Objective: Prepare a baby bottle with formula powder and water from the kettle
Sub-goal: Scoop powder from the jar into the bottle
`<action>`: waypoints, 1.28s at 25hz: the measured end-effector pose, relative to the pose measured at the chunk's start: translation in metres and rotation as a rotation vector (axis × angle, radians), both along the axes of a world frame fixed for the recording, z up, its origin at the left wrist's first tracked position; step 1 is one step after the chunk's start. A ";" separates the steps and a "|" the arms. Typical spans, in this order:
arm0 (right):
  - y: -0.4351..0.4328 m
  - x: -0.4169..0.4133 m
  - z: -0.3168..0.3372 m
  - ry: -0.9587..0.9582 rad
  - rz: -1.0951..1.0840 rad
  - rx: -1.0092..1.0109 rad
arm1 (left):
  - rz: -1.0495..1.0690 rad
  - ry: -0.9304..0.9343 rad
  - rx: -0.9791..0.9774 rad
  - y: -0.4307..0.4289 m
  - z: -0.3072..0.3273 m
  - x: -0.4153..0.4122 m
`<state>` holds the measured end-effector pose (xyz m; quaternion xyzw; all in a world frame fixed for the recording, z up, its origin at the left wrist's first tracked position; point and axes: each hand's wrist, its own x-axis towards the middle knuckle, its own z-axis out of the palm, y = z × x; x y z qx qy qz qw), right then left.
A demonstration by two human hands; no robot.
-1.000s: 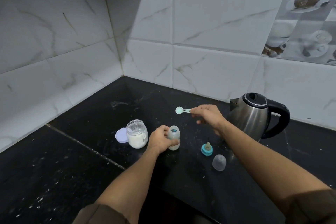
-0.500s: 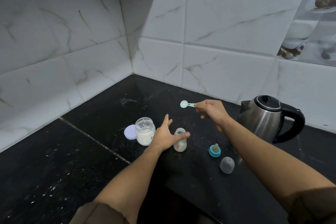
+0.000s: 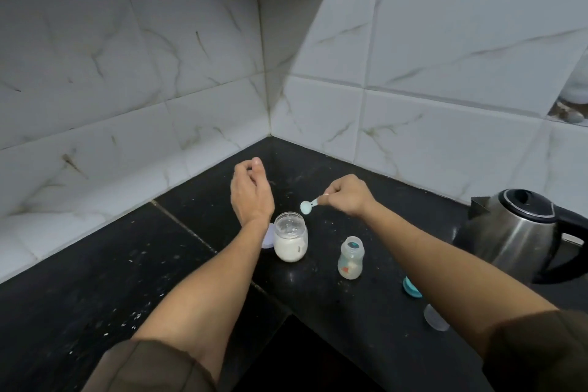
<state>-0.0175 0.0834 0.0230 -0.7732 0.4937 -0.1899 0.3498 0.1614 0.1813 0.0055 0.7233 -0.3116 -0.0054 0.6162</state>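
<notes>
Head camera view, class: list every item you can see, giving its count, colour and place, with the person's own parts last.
Powder jar: 1, clear with white powder, open, counter centre.
Jar lid: 1, pale, behind left forearm.
Baby bottle: 1, translucent, uncapped, right of jar.
Scoop: 1, light teal, above jar.
Teat ring: 1, teal, partly hidden.
Bottle cap: 1, clear, near right forearm.
Kettle: 1, steel and black, right.
Left hand: empty, raised.
Right hand: holding scoop.

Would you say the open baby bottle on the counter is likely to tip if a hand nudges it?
Probably yes: the baby bottle stands tall and narrow, unheld. It looks like light plastic with only a little powder at the bottom, so a nudge near its open neck may topple it.
</notes>
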 end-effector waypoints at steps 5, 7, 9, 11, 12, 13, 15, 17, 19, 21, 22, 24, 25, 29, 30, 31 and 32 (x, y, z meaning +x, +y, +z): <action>0.007 0.050 -0.014 0.248 0.139 -0.127 | 0.014 0.031 0.023 0.002 -0.010 0.027; 0.009 0.065 -0.019 0.350 0.194 -0.171 | -0.014 0.046 0.043 0.002 -0.019 0.033; 0.009 0.078 -0.025 0.467 0.258 -0.219 | -0.054 0.052 0.070 0.002 -0.026 0.040; 0.009 0.088 -0.030 0.570 0.299 -0.259 | -0.090 0.046 0.098 0.002 -0.032 0.048; 0.009 0.091 -0.033 0.611 0.314 -0.263 | -0.106 0.044 0.110 0.002 -0.034 0.052; 0.009 0.095 -0.036 0.646 0.327 -0.255 | -0.118 0.046 0.120 0.001 -0.037 0.056; 0.008 0.102 -0.043 0.699 0.340 -0.231 | -0.132 0.051 0.132 0.000 -0.041 0.063; 0.007 0.106 -0.048 0.727 0.341 -0.207 | -0.138 0.054 0.140 -0.001 -0.044 0.068; 0.006 0.108 -0.051 0.740 0.346 -0.193 | -0.143 0.056 0.154 0.000 -0.045 0.070; 0.006 0.108 -0.051 0.742 0.355 -0.200 | -0.149 0.064 0.157 -0.001 -0.046 0.070; 0.006 0.107 -0.050 0.737 0.359 -0.213 | -0.153 0.067 0.153 -0.003 -0.046 0.069; 0.005 0.104 -0.046 0.708 0.354 -0.244 | -0.159 0.061 0.146 -0.006 -0.042 0.066; 0.004 0.102 -0.041 0.680 0.340 -0.257 | -0.162 0.051 0.139 -0.007 -0.039 0.063; -0.006 0.081 -0.009 0.501 0.225 -0.294 | -0.171 0.034 0.086 -0.019 -0.020 0.048; -0.010 0.070 0.002 0.451 0.175 -0.308 | -0.180 0.026 0.077 -0.023 -0.015 0.041; -0.014 0.057 0.014 0.399 0.121 -0.325 | -0.191 0.015 0.066 -0.029 -0.009 0.031; -0.019 0.043 0.026 0.341 0.060 -0.340 | -0.208 0.000 0.055 -0.034 -0.004 0.019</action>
